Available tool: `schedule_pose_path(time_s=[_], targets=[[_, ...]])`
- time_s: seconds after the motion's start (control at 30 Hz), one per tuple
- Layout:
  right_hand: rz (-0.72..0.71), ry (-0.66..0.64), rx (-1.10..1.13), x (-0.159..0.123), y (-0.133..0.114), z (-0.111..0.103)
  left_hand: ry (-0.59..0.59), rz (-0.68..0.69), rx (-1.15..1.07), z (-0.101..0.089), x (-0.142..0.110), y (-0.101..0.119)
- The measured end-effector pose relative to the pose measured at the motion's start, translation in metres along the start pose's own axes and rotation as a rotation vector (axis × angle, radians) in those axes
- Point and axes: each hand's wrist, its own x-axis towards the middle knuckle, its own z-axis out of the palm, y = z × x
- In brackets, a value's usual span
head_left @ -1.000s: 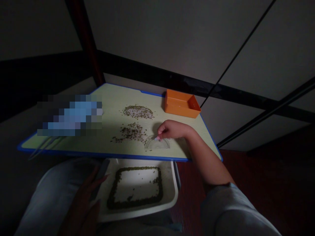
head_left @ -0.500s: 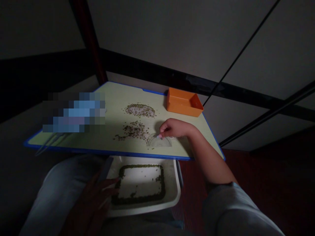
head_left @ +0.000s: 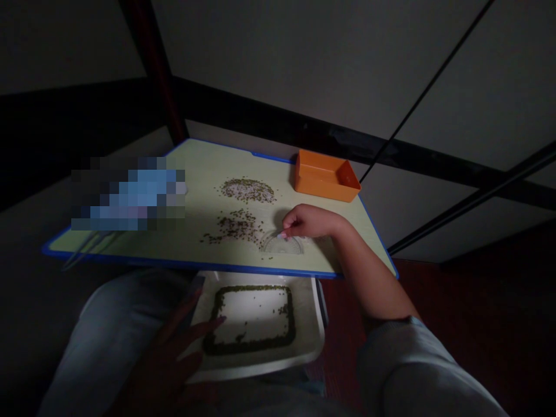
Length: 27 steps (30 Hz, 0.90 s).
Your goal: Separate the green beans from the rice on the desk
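My right hand (head_left: 306,222) pinches the curved top of a clear protractor (head_left: 283,245), which lies flat on the pale board (head_left: 160,240). Just left of the protractor is a loose scatter of dark beans or seeds (head_left: 238,225). Farther back lies a denser heap of greenish and pale grains (head_left: 248,190). Below the board's front edge, my left hand (head_left: 182,347) is in shadow with its fingers spread over the left side of a white basin (head_left: 310,341). Small green beans (head_left: 252,347) line the basin's bottom edges in a rectangle, with a few loose ones inside.
An orange open box (head_left: 325,182) stands at the board's back right corner. On the left of the board is a blurred-out blue item (head_left: 143,191), with a thin looped object (head_left: 87,249) by the front edge. Wall panels rise behind the board.
The basin has shifted slightly right and up. My left hand's fingers have spread and reach farther over it. My right hand and the protractor stay nearly in place.
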Motion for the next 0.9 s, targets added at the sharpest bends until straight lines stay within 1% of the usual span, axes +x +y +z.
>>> schedule_pose_path(time_s=[0.07, 0.2, 0.27, 0.47, 0.73, 0.9], targets=[[-0.003, 0.001, -0.006, 0.0, 0.0, 0.0, 0.012, 0.021, -0.029, -0.002, 0.001, 0.001], [0.001, 0.001, 0.008, 0.0, 0.0, 0.0, 0.074, -0.095, -0.081, -0.002, 0.001, 0.006], [0.011, 0.007, 0.008, 0.0, 0.0, 0.0, 0.077, -0.111, -0.092, -0.002, 0.001, 0.008], [0.007, 0.008, 0.005, 0.0, 0.0, 0.0, 0.037, -0.072, -0.09, -0.004, 0.002, 0.011], [-0.007, -0.008, -0.001, 0.002, 0.0, 0.002, 0.018, 0.001, -0.082, -0.003, -0.003, 0.005], [0.002, -0.019, 0.021, 0.002, -0.002, 0.002, 0.038, 0.023, -0.113, -0.003, 0.0, 0.005]])
